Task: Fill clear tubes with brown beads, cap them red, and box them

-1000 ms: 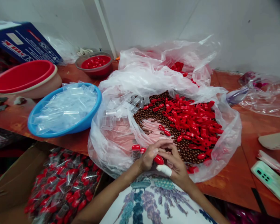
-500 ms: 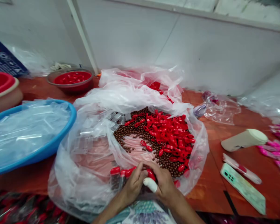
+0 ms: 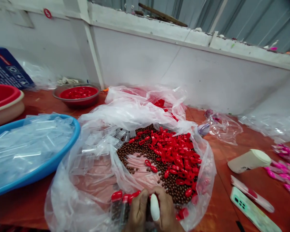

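Observation:
At the bottom centre, my left hand (image 3: 138,209) and my right hand (image 3: 164,209) are closed close together, thumbs side by side. Between them is a small clear container with a red cap, mostly hidden by the fingers. A white covering wraps one digit of my right hand. Just left of my hands stand red-capped clear containers (image 3: 116,206) filled with brown beads. Beyond the fingers, brown beads (image 3: 140,147) and a heap of red plastic caps with loops (image 3: 176,148) lie in a spread plastic bag (image 3: 70,193). Empty clear containers (image 3: 94,143) rest on the bag's left side.
A blue basin (image 3: 74,135) of clear plastic pieces stands left. Behind it are a bowl of red pieces (image 3: 79,93) and a red tub (image 3: 4,95). At right lie a cup (image 3: 248,161), a phone (image 3: 253,209) and pink pieces (image 3: 285,161). A wall (image 3: 145,61) closes the back.
The view has tilted up, so the table and my hands sit lower in the picture. My hands stay together, with thumbs now more upright and the red between them more hidden.

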Tool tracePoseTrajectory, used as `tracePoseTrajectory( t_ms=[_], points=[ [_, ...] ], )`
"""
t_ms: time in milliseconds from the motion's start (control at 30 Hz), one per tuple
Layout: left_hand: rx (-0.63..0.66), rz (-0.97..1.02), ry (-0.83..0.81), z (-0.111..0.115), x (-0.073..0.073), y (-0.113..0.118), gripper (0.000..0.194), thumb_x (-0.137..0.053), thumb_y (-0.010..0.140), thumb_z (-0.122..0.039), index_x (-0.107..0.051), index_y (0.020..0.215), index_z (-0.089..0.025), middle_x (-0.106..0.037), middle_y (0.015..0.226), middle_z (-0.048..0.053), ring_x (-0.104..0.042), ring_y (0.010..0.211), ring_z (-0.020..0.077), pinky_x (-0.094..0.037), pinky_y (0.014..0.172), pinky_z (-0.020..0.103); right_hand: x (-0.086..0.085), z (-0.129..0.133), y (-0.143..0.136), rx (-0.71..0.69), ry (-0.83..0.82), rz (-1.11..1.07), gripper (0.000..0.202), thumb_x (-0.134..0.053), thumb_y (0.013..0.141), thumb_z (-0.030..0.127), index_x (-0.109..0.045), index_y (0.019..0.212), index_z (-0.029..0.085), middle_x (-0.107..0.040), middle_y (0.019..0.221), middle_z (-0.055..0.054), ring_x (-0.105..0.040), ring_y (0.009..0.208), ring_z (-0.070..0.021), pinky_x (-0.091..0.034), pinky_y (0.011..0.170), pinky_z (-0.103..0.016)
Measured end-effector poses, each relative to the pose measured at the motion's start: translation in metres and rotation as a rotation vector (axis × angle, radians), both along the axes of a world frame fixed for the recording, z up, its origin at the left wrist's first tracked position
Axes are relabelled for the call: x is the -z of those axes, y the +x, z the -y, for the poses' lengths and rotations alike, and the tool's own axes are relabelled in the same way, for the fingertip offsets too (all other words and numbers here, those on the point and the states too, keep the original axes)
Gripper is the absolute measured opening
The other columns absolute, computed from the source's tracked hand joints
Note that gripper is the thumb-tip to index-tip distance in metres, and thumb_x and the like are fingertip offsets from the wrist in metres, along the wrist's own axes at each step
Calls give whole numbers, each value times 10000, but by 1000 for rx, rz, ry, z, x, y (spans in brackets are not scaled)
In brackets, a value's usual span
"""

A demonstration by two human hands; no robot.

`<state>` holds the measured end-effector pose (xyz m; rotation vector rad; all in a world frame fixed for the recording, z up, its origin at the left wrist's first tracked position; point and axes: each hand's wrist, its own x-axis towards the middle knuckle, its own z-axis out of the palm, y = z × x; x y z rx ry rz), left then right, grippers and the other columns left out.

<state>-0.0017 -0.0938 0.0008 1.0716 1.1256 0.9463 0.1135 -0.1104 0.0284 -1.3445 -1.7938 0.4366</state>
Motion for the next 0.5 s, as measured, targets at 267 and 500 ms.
tracePoseTrajectory(
  t_ms=[267,500],
  points=[
    [3,165,-41,-14,-19,-7,479,-367,792,-660,-464,717,-196,-449,667,-18,-428,635,129,-394,600,240,-10,-17,6,-68,-127,-38,393,-466,852,246,-417,1241,271,-624,1096,-60,-619,961,-198,-501,791,-278],
    [132,201,-3,-18,3,-8,409,-451,781,-588,-419,679,-194,-405,571,-33,-379,544,103,-318,537,222,-46,-54,46,-225,-441,-49,250,-543,781,195,-633,1004,263,-664,948,-34,-621,891,-197,-488,767,-275]
  ],
)
